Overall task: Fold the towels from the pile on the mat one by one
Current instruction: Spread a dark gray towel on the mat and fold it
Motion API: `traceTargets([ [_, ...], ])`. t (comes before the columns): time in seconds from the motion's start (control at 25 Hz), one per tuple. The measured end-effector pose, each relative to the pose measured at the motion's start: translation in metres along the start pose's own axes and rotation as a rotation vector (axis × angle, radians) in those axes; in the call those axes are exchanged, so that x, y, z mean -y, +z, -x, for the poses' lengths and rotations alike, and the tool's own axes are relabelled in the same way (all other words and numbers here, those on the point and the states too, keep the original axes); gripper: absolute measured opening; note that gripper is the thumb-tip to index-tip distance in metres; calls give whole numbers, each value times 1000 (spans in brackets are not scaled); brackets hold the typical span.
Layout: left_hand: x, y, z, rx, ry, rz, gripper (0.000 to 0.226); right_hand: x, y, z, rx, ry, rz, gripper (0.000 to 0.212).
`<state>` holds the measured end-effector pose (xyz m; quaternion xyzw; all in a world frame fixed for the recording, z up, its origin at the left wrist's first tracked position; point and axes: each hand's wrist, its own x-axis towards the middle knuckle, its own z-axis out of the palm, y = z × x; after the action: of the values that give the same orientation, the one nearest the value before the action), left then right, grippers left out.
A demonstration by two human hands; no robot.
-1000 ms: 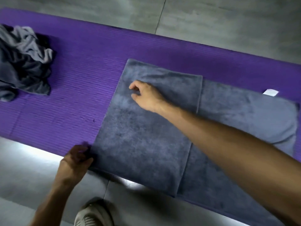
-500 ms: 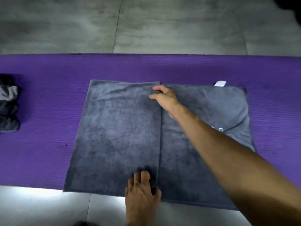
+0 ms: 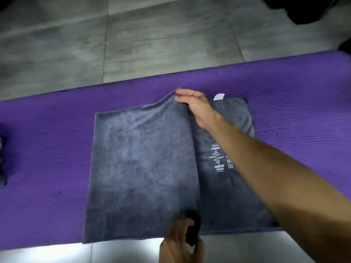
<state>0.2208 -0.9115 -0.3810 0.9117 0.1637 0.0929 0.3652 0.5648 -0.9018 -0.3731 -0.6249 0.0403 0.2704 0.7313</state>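
Where the purple mat crosses the grey tiled floor, a grey towel lies partly folded on it. At the far end of the folded edge the right hand pinches and lifts it; at the near end the left hand grips it. White embroidery and a white tag show on the lower layer. Dark cloth sits at the mat's left edge.

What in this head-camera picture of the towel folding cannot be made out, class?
- Lettering beside the logo on the towel: covered by the right forearm.
- Pile: cut off by the left edge.
- Left hand: blurred, partly below the frame; its fingertips are hidden under the towel.
- Dark shape at top right: cut off.
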Motion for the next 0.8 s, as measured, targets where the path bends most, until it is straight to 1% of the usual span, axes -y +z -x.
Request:
traceTargets([
  [0.12, -39, 30, -4, 128, 63, 83, 33, 18, -59, 2, 40, 25, 154, 39],
  [0.24, -56, 61, -8, 233, -22, 106, 29, 24, -102, 6, 35, 73, 272, 39],
  [0.36, -67, 77, -10, 347, -17, 98, 27, 26, -126, 11, 9, 103, 262, 42],
  [0.48, -75, 91, -14, 417, -29, 123, 24, 24, -143, 14, -40, 83, 209, 41],
  [0.64, -97, 107, -19, 495, 15, 171, 15, 26, -165, 13, -107, 67, 151, 37],
  [0.8, -105, 123, -24, 593, -3, 225, 19, 17, -185, 11, -120, 105, 79, 37],
])
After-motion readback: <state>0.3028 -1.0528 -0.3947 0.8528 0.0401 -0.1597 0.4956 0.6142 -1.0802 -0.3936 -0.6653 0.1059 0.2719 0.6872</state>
